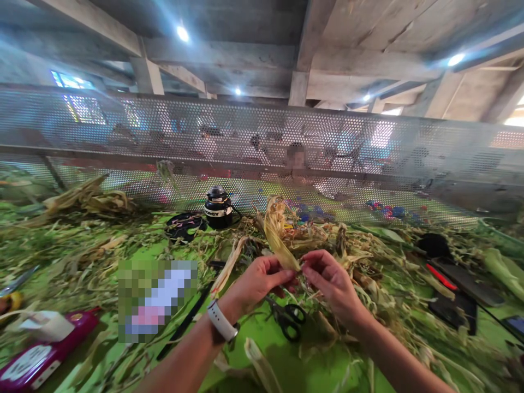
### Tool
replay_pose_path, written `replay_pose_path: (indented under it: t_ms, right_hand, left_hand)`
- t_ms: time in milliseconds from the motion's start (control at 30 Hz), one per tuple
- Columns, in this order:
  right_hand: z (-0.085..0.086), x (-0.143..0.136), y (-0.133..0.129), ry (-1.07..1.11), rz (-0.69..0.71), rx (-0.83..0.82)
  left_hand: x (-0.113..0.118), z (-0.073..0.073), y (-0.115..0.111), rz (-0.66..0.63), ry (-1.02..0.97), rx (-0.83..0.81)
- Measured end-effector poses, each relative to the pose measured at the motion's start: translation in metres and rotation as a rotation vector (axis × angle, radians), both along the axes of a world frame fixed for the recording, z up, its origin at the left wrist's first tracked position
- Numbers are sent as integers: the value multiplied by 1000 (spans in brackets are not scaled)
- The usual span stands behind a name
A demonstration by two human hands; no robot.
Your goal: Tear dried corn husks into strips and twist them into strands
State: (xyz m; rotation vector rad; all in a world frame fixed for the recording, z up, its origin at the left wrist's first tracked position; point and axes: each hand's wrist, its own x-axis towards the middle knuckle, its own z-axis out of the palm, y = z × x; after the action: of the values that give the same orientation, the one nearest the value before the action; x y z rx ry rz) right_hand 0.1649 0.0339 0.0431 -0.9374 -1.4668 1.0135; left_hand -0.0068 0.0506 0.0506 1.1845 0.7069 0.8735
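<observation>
Between my hands a dried corn husk (276, 232) stands up, its top curled over and its lower end pinched by my left hand (266, 277). My left wrist wears a white watch strap. Close beside it, my right hand (327, 279) has thumb and fingers pressed together near the husk's lower tip; what they hold, if anything, is too small to make out. Below the hands a pair of black-handled scissors (287, 317) lies on the green tabletop (241, 355). Another husk strip (262, 364) rests nearer to me.
Husk scraps (368, 267) litter the table. A black jar-like device (218, 207) stands behind, before a perforated metal screen (245, 142) with people beyond. At left lie a purple box-shaped device (49, 355) and other scissors (16, 289); at right, a dark phone-like slab (466, 281).
</observation>
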Motion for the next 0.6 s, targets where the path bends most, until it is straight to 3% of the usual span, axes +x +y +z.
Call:
replay_pose_path:
  t_ms: [233, 400, 600]
  right_hand:
    - [5, 14, 4, -345, 59, 471]
    - [4, 16, 6, -457, 59, 583]
    - [2, 15, 8, -421, 25, 684]
  left_hand:
    - [-4, 1, 1, -110, -111, -110]
    - [-7, -1, 1, -186, -110, -119]
    - [-8, -4, 4, -256, -123, -150]
